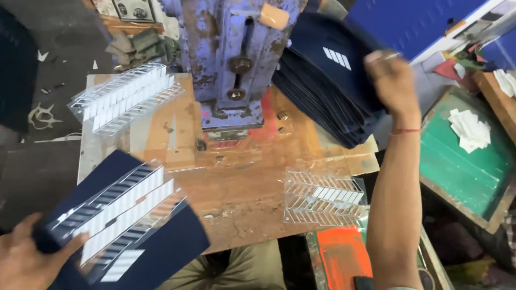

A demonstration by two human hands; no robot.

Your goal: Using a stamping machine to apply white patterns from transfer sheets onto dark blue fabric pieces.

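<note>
My left hand (24,256) at the bottom left grips a navy fabric piece (161,252) with a clear transfer sheet of white stripes (121,209) lying on it. My right hand (393,80) is raised at the upper right, its fingers closed on the top of a stack of navy fabric pieces (322,80); the top piece bears a white striped mark (337,57). A worn blue press machine (231,59) stands at the back of the wooden worktable (242,182), between the two hands.
A pile of clear striped transfer sheets (126,96) lies at the table's back left. Another clear sheet (324,197) rests near the front right edge. A green-lined tray (462,172) with white scraps (471,130) sits at the right; an orange panel (341,258) lies below.
</note>
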